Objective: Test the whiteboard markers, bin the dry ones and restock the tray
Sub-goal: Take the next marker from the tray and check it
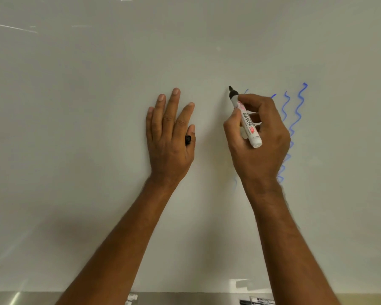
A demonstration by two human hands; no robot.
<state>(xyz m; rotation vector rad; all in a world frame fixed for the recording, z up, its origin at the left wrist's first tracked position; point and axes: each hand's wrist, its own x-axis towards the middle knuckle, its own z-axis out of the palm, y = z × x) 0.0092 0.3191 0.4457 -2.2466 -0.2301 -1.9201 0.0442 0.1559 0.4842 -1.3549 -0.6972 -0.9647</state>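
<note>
My right hand (259, 137) grips a white marker (249, 126) with a black tip, and the tip touches the whiteboard (97, 106). No fresh line shows at the tip. My left hand (168, 128) lies flat against the board with fingers spread, and its thumb pins a black cap (188, 139) against the palm. Blue wavy lines (296, 119) run down the board to the right of my right hand, partly hidden behind it.
A metal tray ledge (185, 298) runs along the bottom edge. White marker ends (132, 298) lie on it at centre left, and black-capped markers (259, 301) lie at centre right. A faint blue stroke (235, 183) sits left of my right wrist.
</note>
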